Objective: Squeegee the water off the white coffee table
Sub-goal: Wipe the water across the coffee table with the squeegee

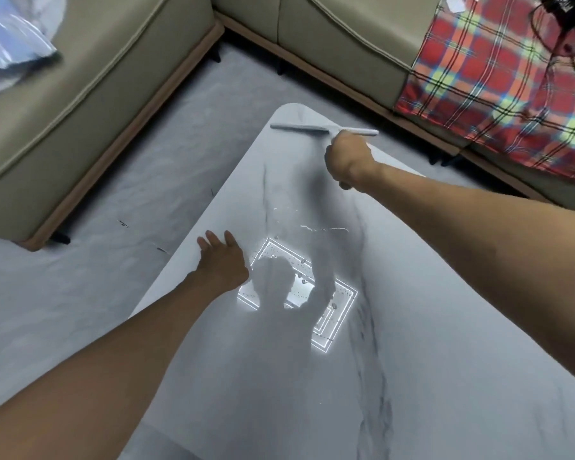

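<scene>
Head view: the right hand (347,159) curls its fingers round the handle of a grey squeegee (312,128), whose blade lies across the far end of the white coffee table (429,327), at twelve o'clock. The left hand (222,257) rests on the table's nine o'clock edge, fingers straight and slightly spread. Water droplets (307,227) glint mid-table between the hands.

a beige corner sofa (329,38) fills the top of the view. a red plaid blanket (498,81) drapes over the sofa's right end, with dark cables (551,34) on it. a crinkled bluish plastic bag (10,38) lies on the sofa's left section. pale grey floor (146,180) runs along the sofa's base.
</scene>
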A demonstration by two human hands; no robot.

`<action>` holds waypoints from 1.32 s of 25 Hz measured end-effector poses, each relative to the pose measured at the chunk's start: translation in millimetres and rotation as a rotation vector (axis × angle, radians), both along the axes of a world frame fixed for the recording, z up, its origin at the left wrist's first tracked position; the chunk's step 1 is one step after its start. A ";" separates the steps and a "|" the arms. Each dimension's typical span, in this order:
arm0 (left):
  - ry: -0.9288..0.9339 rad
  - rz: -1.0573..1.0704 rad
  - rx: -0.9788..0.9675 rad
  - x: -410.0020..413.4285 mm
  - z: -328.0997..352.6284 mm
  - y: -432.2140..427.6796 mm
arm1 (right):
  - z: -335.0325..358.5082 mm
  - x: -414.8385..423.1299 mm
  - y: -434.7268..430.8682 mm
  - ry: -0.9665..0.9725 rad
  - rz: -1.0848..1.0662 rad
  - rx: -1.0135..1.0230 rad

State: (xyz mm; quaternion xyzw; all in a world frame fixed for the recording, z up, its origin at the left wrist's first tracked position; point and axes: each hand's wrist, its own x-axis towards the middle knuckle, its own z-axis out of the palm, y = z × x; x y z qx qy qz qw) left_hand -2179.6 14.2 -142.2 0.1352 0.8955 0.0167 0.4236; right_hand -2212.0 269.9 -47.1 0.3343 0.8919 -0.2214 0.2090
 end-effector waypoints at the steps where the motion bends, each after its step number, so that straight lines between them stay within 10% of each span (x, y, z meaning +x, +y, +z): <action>1: 0.000 0.021 0.009 -0.3 1.1 0.8 | -7.2 -3.8 -5.1 0.008 -0.002 0.017; 11: 0.076 -0.012 0.008 6.1 -4.6 0.0 | 22.5 189.0 -3.8 -0.136 0.461 0.034; 19: 0.040 -0.158 -0.031 4.5 0.3 -22.2 | 5.2 46.3 -32.3 0.113 0.092 0.004; 33: 0.345 0.375 0.262 54.7 37.5 -144.0 | 32.2 201.4 -85.6 -0.115 0.669 0.063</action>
